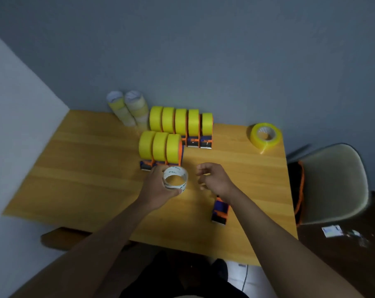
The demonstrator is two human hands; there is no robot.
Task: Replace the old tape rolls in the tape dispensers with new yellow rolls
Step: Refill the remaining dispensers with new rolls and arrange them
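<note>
Grey walls close in behind a yellow wooden counter (92, 168), and eight orange-and-blue tape dispensers loaded with fat yellow rolls (160, 147) stand in two tidy rows at the back, apparently finished and parked clear. Left hand (158, 190) has its fingers wrapped round a spent white cardboard tape core (175, 179), lifted just in front of the near row, probably headed for the two stacks of used pale rolls (128, 108) against the wall. Right hand (214, 179) hovers beside it, fingers loosely curled, holding nothing. Under that wrist lies an emptied orange-and-blue dispenser (220, 211), flat and waiting. One fresh translucent yellow tape roll (265, 135) sits far right, well apart, likely next in.
</note>
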